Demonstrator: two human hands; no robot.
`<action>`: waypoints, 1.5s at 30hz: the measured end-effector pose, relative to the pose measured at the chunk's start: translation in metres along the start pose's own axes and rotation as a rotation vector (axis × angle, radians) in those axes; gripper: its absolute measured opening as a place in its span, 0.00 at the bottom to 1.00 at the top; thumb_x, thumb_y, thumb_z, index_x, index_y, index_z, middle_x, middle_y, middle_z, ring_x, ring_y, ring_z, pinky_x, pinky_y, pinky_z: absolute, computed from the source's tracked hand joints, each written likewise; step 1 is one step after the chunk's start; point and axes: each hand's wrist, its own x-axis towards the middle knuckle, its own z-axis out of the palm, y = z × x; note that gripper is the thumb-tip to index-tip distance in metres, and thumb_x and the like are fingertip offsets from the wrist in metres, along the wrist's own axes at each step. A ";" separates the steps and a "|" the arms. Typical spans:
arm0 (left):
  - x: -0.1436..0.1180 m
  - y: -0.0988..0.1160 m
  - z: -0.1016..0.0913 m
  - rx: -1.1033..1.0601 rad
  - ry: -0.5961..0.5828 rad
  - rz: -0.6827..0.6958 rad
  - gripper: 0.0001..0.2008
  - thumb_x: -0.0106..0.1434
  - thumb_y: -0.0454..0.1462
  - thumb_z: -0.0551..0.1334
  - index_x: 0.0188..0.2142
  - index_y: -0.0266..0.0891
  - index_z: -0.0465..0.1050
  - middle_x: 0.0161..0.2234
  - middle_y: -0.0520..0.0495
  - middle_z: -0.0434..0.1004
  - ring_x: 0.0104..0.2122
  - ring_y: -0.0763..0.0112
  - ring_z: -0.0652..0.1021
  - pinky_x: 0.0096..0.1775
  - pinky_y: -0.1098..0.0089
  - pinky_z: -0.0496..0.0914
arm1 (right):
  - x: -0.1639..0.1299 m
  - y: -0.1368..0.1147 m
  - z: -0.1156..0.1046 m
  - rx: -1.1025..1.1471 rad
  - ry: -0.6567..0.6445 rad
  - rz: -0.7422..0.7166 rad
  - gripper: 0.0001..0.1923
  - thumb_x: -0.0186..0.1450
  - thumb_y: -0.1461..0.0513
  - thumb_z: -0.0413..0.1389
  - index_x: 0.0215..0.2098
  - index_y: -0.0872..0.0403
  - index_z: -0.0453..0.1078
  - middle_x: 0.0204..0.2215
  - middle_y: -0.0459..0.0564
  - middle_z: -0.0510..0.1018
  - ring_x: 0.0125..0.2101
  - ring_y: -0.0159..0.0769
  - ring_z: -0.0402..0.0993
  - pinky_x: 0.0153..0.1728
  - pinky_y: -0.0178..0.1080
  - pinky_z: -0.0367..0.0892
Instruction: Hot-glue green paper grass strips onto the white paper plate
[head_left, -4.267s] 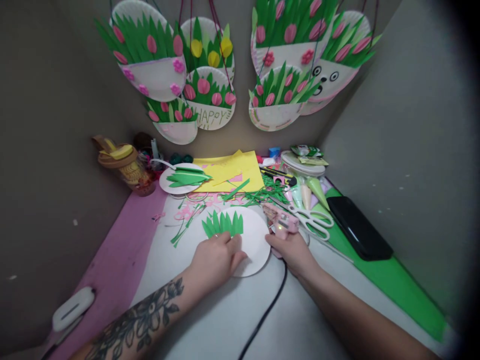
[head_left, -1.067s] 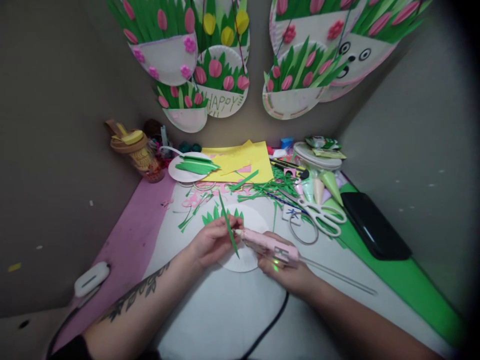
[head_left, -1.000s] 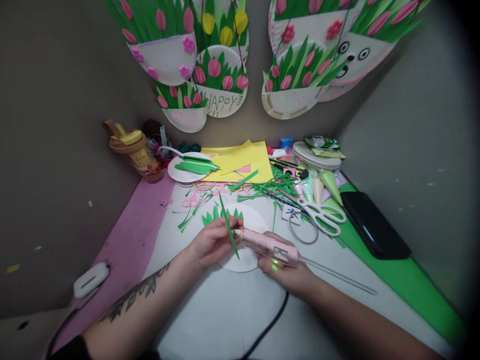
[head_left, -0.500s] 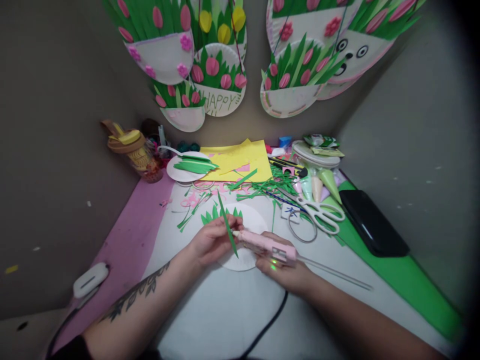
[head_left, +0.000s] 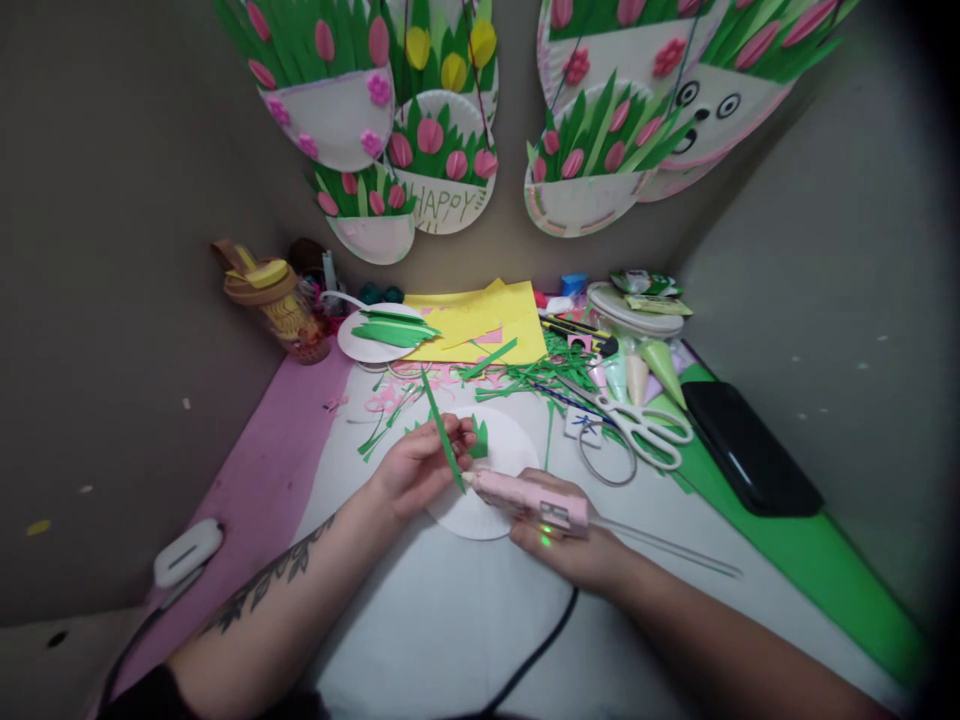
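Between the fingers of my left hand [head_left: 416, 465] is a narrow green paper strip [head_left: 441, 425], pointing up and away to the left. My right hand [head_left: 574, 545] grips a pink hot glue gun [head_left: 536, 498] with a green light glowing near its grip. The gun's nozzle is at the lower end of the strip; whether it touches I cannot tell. A long clear glue stick [head_left: 664, 548] sticks out of the gun's back. Under both hands lies a white paper plate [head_left: 480, 520], with green paper leaves [head_left: 480, 438] on it, partly hidden by my left hand.
Beyond the plate are green paper scraps [head_left: 517, 378], yellow sheets [head_left: 480, 310] and a small plate [head_left: 349, 335] of green strips. White scissors [head_left: 649, 430] and a black case [head_left: 750, 447] lie to the right. A tumbler [head_left: 281, 310] stands back left. Decorated plates [head_left: 330, 125] hang above.
The green strip has shifted slightly up and left in my left hand, so the glue gun's nozzle is now closer to its lower end. The view has shifted a little.
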 end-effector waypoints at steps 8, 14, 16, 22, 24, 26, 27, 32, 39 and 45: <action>0.001 0.008 -0.001 -0.038 0.012 0.038 0.09 0.51 0.29 0.70 0.30 0.34 0.72 0.37 0.48 0.73 0.37 0.72 0.74 0.35 0.73 0.68 | -0.001 0.003 -0.001 -0.010 -0.040 -0.040 0.05 0.53 0.63 0.56 0.25 0.52 0.63 0.23 0.42 0.67 0.23 0.31 0.66 0.24 0.33 0.61; 0.002 0.009 -0.003 -0.051 0.018 0.056 0.08 0.51 0.30 0.70 0.31 0.34 0.73 0.36 0.47 0.73 0.36 0.73 0.74 0.34 0.74 0.68 | -0.002 0.006 0.000 -0.009 -0.066 -0.038 0.06 0.55 0.61 0.57 0.25 0.52 0.63 0.23 0.43 0.68 0.24 0.31 0.67 0.25 0.33 0.61; 0.003 0.009 -0.003 -0.045 0.024 0.062 0.08 0.51 0.30 0.70 0.31 0.33 0.73 0.36 0.47 0.73 0.36 0.72 0.74 0.34 0.73 0.68 | -0.001 0.005 0.000 -0.008 -0.077 -0.025 0.05 0.55 0.61 0.57 0.26 0.53 0.65 0.24 0.44 0.68 0.24 0.32 0.67 0.26 0.33 0.61; 0.001 0.015 -0.003 -0.068 0.064 0.103 0.09 0.50 0.29 0.70 0.31 0.35 0.73 0.36 0.49 0.74 0.35 0.73 0.75 0.35 0.73 0.69 | -0.006 0.011 -0.004 0.137 -0.134 0.040 0.12 0.54 0.60 0.60 0.37 0.52 0.73 0.31 0.48 0.76 0.31 0.37 0.73 0.31 0.37 0.68; -0.002 0.021 -0.003 -0.092 0.094 0.160 0.09 0.50 0.29 0.70 0.31 0.36 0.73 0.34 0.50 0.74 0.34 0.74 0.75 0.35 0.74 0.70 | -0.006 0.017 -0.007 0.203 -0.061 0.082 0.18 0.56 0.56 0.61 0.44 0.50 0.72 0.33 0.49 0.78 0.33 0.39 0.75 0.31 0.38 0.70; -0.006 0.026 -0.003 -0.089 0.127 0.206 0.09 0.50 0.30 0.70 0.30 0.37 0.73 0.33 0.51 0.74 0.33 0.76 0.75 0.34 0.75 0.70 | -0.003 0.026 -0.012 0.214 0.109 0.125 0.20 0.57 0.53 0.60 0.46 0.51 0.72 0.35 0.51 0.79 0.35 0.41 0.76 0.32 0.39 0.72; -0.009 0.026 -0.003 -0.069 0.146 0.215 0.10 0.50 0.30 0.71 0.30 0.37 0.73 0.33 0.52 0.74 0.32 0.76 0.75 0.32 0.75 0.70 | 0.000 0.030 -0.014 0.205 0.224 0.152 0.19 0.57 0.52 0.60 0.44 0.51 0.72 0.35 0.52 0.79 0.36 0.42 0.77 0.33 0.40 0.72; -0.022 0.014 -0.003 0.082 0.276 0.041 0.09 0.49 0.30 0.71 0.30 0.35 0.73 0.31 0.50 0.74 0.28 0.75 0.75 0.29 0.73 0.71 | 0.016 0.039 -0.024 0.173 0.511 0.341 0.25 0.50 0.55 0.65 0.45 0.53 0.71 0.38 0.54 0.81 0.38 0.46 0.79 0.35 0.44 0.75; -0.024 0.006 -0.005 0.053 0.326 -0.012 0.09 0.51 0.29 0.69 0.30 0.34 0.72 0.32 0.50 0.73 0.29 0.75 0.74 0.33 0.69 0.72 | 0.017 0.033 -0.025 0.051 0.484 0.382 0.17 0.50 0.59 0.63 0.38 0.54 0.74 0.30 0.48 0.80 0.29 0.39 0.76 0.28 0.38 0.70; -0.028 0.014 0.005 0.121 0.242 0.097 0.12 0.48 0.33 0.73 0.30 0.36 0.73 0.32 0.51 0.71 0.30 0.74 0.72 0.32 0.71 0.69 | 0.017 0.048 -0.020 0.283 0.519 0.416 0.17 0.50 0.58 0.65 0.36 0.55 0.71 0.26 0.46 0.76 0.20 0.33 0.69 0.17 0.33 0.61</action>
